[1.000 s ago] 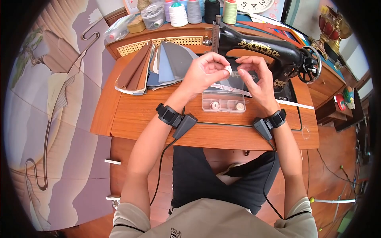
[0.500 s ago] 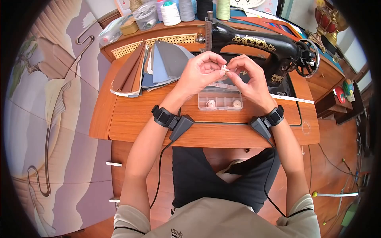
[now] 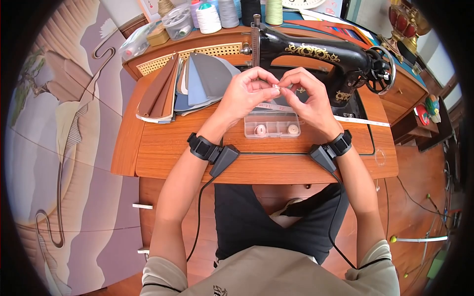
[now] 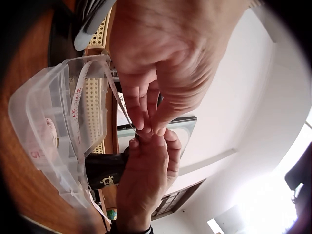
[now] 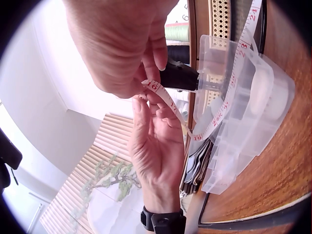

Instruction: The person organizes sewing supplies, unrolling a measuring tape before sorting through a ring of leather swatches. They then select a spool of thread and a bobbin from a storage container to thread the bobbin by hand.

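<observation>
Above the tabletop, the left hand and the right hand meet at their fingertips, both pinching a small white coil of measuring tape. In the right wrist view a white tape with red numbers runs from the fingertips down across a clear plastic box. That divided box lies below the hands with two round pale rolls, one at the left and one at the right. The fingers hide part of the coil.
A black sewing machine stands behind the hands. Fanned colour swatches lie to the left on the wooden table. Thread spools line the back shelf. Another length of tape crosses the table at the right.
The right hand has moved left to the left hand, and its fingers now pinch the small white item too. The view has shifted slightly.
</observation>
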`<action>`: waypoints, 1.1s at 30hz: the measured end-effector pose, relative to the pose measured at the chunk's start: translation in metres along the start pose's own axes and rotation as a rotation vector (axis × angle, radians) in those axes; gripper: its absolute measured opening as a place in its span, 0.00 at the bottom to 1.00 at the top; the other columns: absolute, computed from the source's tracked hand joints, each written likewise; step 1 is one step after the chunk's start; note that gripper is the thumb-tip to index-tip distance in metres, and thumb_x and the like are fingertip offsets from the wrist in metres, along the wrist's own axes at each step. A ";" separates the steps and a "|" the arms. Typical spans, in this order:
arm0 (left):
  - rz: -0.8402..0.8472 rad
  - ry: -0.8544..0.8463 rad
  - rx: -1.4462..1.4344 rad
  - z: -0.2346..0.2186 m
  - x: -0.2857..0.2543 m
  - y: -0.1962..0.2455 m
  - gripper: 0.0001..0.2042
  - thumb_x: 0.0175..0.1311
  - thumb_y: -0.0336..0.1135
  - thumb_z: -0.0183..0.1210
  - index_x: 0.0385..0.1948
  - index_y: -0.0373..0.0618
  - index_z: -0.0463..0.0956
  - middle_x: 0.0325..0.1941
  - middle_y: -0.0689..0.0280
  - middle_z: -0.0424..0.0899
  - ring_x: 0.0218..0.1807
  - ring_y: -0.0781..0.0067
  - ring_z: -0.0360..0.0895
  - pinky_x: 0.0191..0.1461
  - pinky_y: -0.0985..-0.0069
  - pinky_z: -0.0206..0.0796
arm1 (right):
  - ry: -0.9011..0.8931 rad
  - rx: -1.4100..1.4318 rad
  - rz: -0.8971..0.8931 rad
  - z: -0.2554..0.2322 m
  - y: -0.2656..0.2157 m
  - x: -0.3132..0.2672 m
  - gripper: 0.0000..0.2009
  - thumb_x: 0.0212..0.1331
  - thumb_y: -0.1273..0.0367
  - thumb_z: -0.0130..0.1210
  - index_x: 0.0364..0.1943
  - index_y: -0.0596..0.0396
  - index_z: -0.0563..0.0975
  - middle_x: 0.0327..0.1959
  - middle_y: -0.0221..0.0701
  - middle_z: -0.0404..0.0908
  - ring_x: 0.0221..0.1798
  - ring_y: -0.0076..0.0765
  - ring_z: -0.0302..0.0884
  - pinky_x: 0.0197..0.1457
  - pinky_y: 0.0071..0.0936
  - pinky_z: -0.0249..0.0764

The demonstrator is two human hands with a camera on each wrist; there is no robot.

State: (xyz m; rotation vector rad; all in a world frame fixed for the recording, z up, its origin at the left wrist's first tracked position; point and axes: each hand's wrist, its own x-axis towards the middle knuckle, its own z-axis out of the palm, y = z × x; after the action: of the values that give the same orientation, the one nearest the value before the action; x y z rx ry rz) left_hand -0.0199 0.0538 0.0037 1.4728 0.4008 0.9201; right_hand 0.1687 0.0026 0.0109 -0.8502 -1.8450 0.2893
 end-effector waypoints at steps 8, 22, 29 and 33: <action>0.082 -0.001 -0.101 0.003 0.001 -0.003 0.13 0.58 0.23 0.61 0.43 0.36 0.70 0.44 0.63 0.75 0.45 0.73 0.80 0.47 0.76 0.76 | -0.008 0.008 0.032 0.001 -0.001 0.000 0.05 0.53 0.75 0.59 0.34 0.58 0.77 0.37 0.31 0.79 0.37 0.28 0.75 0.40 0.23 0.72; 0.075 -0.004 0.104 0.002 0.000 0.000 0.15 0.55 0.24 0.64 0.44 0.40 0.71 0.42 0.67 0.77 0.44 0.81 0.75 0.45 0.83 0.71 | -0.028 -0.027 0.003 0.000 -0.003 0.000 0.06 0.51 0.76 0.57 0.34 0.59 0.76 0.36 0.32 0.77 0.37 0.30 0.74 0.40 0.25 0.71; -0.036 -0.040 0.080 0.004 -0.001 0.003 0.14 0.60 0.29 0.62 0.45 0.39 0.71 0.42 0.66 0.79 0.46 0.79 0.78 0.44 0.84 0.72 | 0.010 0.064 0.014 0.003 0.001 -0.001 0.05 0.51 0.78 0.56 0.33 0.59 0.76 0.36 0.33 0.77 0.37 0.28 0.75 0.40 0.23 0.72; -0.042 -0.057 0.066 0.002 -0.001 -0.001 0.14 0.61 0.31 0.61 0.46 0.39 0.70 0.37 0.66 0.80 0.36 0.84 0.78 0.34 0.86 0.70 | 0.037 0.120 0.023 0.004 0.003 -0.001 0.05 0.51 0.79 0.55 0.33 0.60 0.76 0.38 0.33 0.78 0.38 0.27 0.75 0.41 0.23 0.73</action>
State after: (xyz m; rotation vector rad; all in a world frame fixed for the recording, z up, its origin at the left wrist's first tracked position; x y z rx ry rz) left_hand -0.0188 0.0522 0.0029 1.5418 0.4217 0.8369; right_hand 0.1671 0.0046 0.0067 -0.7889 -1.7662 0.3923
